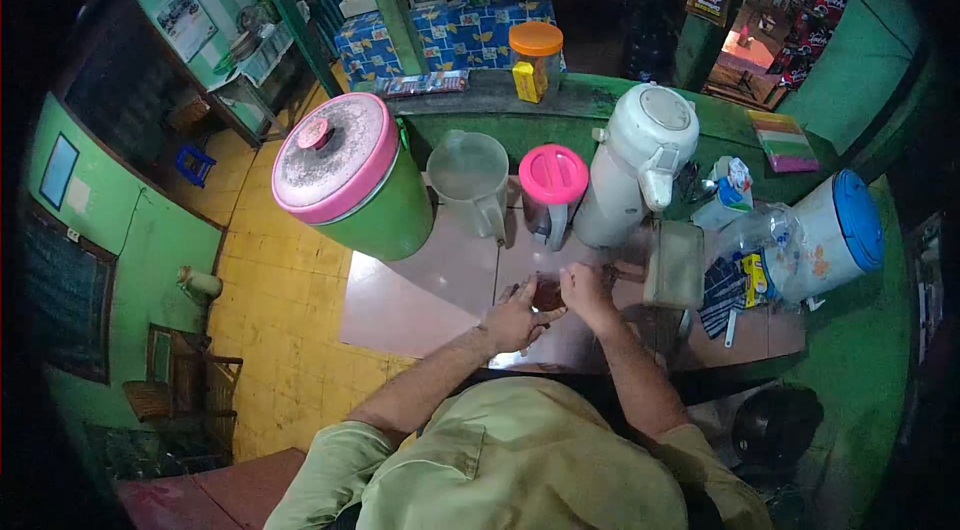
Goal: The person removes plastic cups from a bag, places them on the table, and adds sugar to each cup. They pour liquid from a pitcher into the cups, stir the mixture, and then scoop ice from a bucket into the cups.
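On the pink tiled counter [420,302], a small round container with brown contents [548,294] sits between my hands; its exact kind is hard to make out. My left hand [514,318] reaches around its near left side, thumb and fingers spread along it. Closed in a fist at its right edge is my right hand [588,294]; whatever the fingers pinch is hidden. Just beyond stand a clear jug with a pink lid [553,180] and an empty-looking clear pitcher [470,170]. A white thermos dispenser [640,155] rises behind my right hand.
A green drink cooler with a pink lid [370,180] stands at left. At right are a clear rectangular container [675,265], a striped cloth [722,298], a yellow packet [753,278] and a white bucket with a blue lid [830,240]. An orange-lidded jar [537,60] is on the ledge.
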`<state>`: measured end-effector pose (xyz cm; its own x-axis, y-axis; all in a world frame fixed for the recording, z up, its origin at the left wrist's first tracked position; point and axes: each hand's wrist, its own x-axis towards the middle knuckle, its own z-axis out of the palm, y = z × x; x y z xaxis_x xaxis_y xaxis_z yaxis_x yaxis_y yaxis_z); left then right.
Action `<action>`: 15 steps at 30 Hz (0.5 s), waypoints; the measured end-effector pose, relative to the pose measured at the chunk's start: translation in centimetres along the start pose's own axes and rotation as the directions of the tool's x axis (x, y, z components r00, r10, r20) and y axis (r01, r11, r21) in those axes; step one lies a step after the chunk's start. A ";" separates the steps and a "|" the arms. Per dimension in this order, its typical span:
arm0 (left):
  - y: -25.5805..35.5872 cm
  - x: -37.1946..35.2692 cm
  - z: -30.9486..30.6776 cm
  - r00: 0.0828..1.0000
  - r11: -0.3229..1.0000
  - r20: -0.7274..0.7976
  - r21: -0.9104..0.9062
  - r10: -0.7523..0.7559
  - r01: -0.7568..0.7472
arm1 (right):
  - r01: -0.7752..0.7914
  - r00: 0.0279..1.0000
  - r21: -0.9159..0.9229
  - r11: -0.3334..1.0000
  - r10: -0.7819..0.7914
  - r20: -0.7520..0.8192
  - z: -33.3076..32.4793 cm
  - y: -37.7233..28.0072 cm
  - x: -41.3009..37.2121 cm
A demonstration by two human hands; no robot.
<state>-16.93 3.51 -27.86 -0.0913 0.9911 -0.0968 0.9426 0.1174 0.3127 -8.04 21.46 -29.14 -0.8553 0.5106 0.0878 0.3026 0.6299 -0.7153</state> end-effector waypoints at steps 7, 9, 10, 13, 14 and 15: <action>0.5 0.0 -0.8 0.999 1.000 0.043 0.017 -0.023 0.022 | -0.055 0.997 -0.041 0.998 0.057 0.052 -0.8 -1.2 0.0; 0.5 0.0 -1.0 0.999 1.000 0.033 0.007 -0.021 0.021 | -0.081 0.997 0.062 0.995 0.080 0.013 -0.3 -0.9 0.1; 0.5 0.0 -1.0 1.000 1.000 0.020 0.000 -0.016 0.016 | -0.100 0.994 0.162 0.982 0.106 -0.029 0.0 -0.6 0.2; 0.4 0.0 -0.8 1.000 1.000 0.022 0.015 0.000 0.000 | 0.005 0.999 -0.092 0.996 -0.001 0.039 0.1 0.4 0.3; 0.2 0.0 -0.5 1.000 1.000 0.025 0.014 0.000 0.000 | 0.002 0.999 -0.090 0.996 0.001 0.041 0.2 0.4 0.3; -0.1 0.1 -0.1 0.999 1.000 0.040 -0.019 -0.005 0.006 | -0.022 1.000 0.010 1.000 0.022 -0.014 0.5 0.4 0.4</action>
<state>-17.03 3.60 -27.78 -0.0835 0.9872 -0.1359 0.9358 0.1246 0.3299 -8.42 21.60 -29.69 -0.8423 0.5327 0.0817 0.3174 0.6129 -0.7236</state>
